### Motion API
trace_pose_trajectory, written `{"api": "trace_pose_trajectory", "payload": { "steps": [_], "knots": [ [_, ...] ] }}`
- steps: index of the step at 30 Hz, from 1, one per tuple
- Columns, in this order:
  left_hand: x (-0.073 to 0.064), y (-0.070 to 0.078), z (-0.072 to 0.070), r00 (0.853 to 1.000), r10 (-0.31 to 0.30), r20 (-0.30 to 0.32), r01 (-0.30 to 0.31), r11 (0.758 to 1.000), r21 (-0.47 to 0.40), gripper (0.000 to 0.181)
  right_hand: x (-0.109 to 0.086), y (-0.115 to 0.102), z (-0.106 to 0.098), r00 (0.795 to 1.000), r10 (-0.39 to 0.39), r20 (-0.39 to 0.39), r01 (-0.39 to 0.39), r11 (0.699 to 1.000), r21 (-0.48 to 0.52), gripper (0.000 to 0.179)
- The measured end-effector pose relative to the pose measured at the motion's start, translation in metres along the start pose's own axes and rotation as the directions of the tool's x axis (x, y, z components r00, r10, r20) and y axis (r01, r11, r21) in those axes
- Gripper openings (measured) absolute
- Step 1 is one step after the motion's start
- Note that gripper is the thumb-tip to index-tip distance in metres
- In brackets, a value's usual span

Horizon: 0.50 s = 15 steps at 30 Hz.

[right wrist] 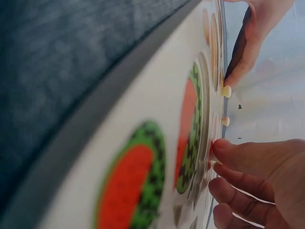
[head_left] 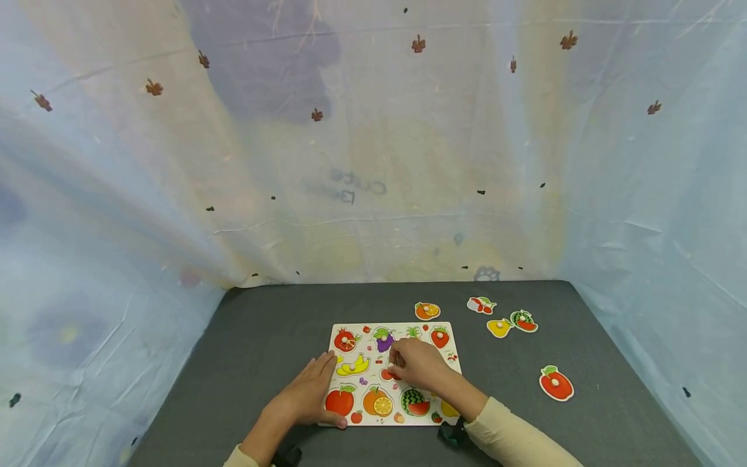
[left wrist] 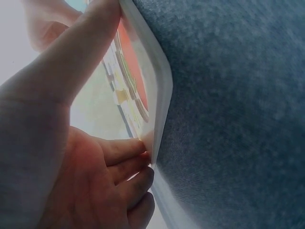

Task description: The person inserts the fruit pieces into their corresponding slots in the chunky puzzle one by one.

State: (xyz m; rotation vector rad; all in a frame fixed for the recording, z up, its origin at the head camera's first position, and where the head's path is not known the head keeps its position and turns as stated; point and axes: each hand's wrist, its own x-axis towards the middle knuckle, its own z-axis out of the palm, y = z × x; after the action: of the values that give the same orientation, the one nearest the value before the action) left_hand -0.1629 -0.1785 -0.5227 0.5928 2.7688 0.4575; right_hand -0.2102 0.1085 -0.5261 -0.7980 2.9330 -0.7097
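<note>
A white fruit puzzle board (head_left: 374,329) lies on the dark table. My left hand (head_left: 309,392) rests at its near left corner, thumb along the near edge and fingers along the left side. In the left wrist view the fingertips (left wrist: 143,160) touch the board's edge. Over the middle of the board, my right hand (head_left: 421,364) pinches with thumb and forefinger at a red fruit puzzle piece (head_left: 386,375), mostly covered by the fingers. Pomegranate (head_left: 345,340), grape (head_left: 384,340), strawberry (head_left: 440,336) and banana (head_left: 353,366) pieces with knobs sit in the board.
Several loose knobbed pieces lie beyond and right of the board: an orange (head_left: 428,311), a red fruit with a leaf (head_left: 482,305), a pear (head_left: 498,328), a watermelon (head_left: 524,322) and an apple (head_left: 556,383). A patterned curtain (head_left: 373,246) surrounds the table.
</note>
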Motion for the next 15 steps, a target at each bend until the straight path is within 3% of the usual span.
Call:
{"api": "trace_pose_trajectory", "payload": {
  "steps": [15],
  "knots": [
    [-0.0025,0.0009,-0.0015,1.000,0.009,-0.009,-0.009,1.000,-0.017,0.132,-0.0054,0.0004,-0.0056,1.000,0.019,0.020,-0.020,0.999,0.046,0.018]
  ]
}}
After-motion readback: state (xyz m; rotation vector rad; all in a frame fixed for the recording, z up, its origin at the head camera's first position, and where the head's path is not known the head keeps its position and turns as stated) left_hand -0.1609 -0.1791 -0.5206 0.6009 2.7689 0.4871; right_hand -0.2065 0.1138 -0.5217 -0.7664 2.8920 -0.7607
